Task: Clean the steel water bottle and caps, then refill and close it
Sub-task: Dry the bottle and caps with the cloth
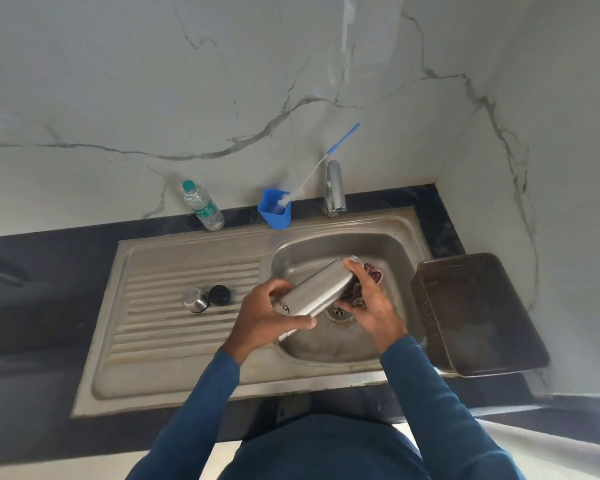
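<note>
My left hand (269, 315) grips the steel water bottle (317, 292) near one end and holds it tilted over the sink basin (291, 261). At the bottle's far end, my right hand (369, 303) holds a dark reddish scrubber (373, 271) against the steel. Its fingers curl round the scrubber and the bottle's end, so that end is partly hidden. A steel cap (195, 299) and a black inner cap (219, 294) lie side by side on the ribbed drainboard (160, 306), left of my hands.
The tap (335, 188) stands behind the basin with no water visibly running. A blue cup (274, 213) holds a long bottle brush (312, 174). Left of the cup stands a plastic water bottle (203, 206). A brown perforated tray (475, 313) sits right of the sink, and the drain (340, 313) is below my hands.
</note>
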`<state>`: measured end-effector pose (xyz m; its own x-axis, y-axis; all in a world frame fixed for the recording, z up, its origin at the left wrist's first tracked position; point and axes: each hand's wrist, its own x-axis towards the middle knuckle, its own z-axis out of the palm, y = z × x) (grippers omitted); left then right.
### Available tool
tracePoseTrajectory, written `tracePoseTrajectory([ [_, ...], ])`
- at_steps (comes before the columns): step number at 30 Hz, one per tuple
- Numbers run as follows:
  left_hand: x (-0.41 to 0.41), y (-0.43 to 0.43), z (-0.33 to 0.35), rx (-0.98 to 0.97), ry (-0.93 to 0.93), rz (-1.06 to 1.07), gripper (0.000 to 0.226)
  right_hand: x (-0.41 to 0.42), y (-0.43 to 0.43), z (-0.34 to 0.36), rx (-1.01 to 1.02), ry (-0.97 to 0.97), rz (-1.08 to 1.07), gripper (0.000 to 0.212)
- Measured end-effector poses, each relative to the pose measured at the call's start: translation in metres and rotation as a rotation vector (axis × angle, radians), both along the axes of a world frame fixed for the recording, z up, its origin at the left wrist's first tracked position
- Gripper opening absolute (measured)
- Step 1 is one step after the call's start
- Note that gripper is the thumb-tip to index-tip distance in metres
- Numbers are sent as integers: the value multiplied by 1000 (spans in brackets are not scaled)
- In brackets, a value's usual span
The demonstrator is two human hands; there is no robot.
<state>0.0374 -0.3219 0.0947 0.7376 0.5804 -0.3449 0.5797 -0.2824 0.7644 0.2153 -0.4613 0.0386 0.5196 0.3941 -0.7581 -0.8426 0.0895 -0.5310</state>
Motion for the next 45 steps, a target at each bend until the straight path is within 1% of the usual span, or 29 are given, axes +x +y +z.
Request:
tracePoseTrajectory([
  [1, -1, -3, 2, 25, -52, 94, 74, -1, 1, -2, 26, 44, -19, 58],
  [3, -1, -8, 6, 52, -147, 271, 73, -3, 6, 2, 67, 136, -54, 42],
  [5, 1, -11, 9, 2, -231, 432, 70, -5, 11, 4, 97, 215, -92, 37],
  [6, 4, -11, 9, -39, -269, 497, 65, -8, 15, 3, 114, 239, -100, 40],
  [9, 14, -8, 13, -184, -371, 590, 52, -16, 27, -1, 143, 269, -113, 67],
  [10, 18, -5, 15, -231, -402, 606, 47, -19, 31, -2, 148, 277, -116, 72],
  [12, 25, 3, 19, -313, -468, 635, 40, -25, 35, -2, 158, 285, -119, 71],
  [14, 29, 13, 25, -339, -533, 633, 41, -32, 38, -3, 194, 274, -122, 67],
  [17, 20, 42, 29, -287, -604, 589, 40, -50, 49, -9, 197, 227, -109, 59],
  [20, 4, 72, 30, -181, -636, 460, 54, -73, 60, -14, 68, 186, -56, 59],
  [23, -13, 99, 28, -15, -600, 326, 66, -92, 67, -24, -65, 142, -52, 69],
  [25, -22, 114, 24, 95, -521, 251, 72, -102, 76, -20, -101, 74, -2, 70],
  [27, -28, 127, 18, 176, -442, 199, 75, -113, 89, -11, -115, 5, 59, 57],
  [29, -31, 139, 13, 213, -381, 166, 77, -119, 101, -9, -125, -40, 103, 42],
  [32, -35, 155, 6, 190, -346, 163, 76, -124, 118, -7, -133, -79, 128, 48],
  [36, -36, 167, 4, 128, -388, 186, 75, -124, 130, -7, -143, -116, 141, 43],
  [39, -35, 171, 3, 57, -441, 257, 71, -122, 135, -8, -125, -124, 126, 54],
  [42, -37, 176, -3, -51, -483, 376, 65, -121, 142, -2, -11, -61, 48, 57],
  [45, -48, 177, -8, -121, -470, 481, 56, -112, 150, 7, 129, -8, -34, 61],
])
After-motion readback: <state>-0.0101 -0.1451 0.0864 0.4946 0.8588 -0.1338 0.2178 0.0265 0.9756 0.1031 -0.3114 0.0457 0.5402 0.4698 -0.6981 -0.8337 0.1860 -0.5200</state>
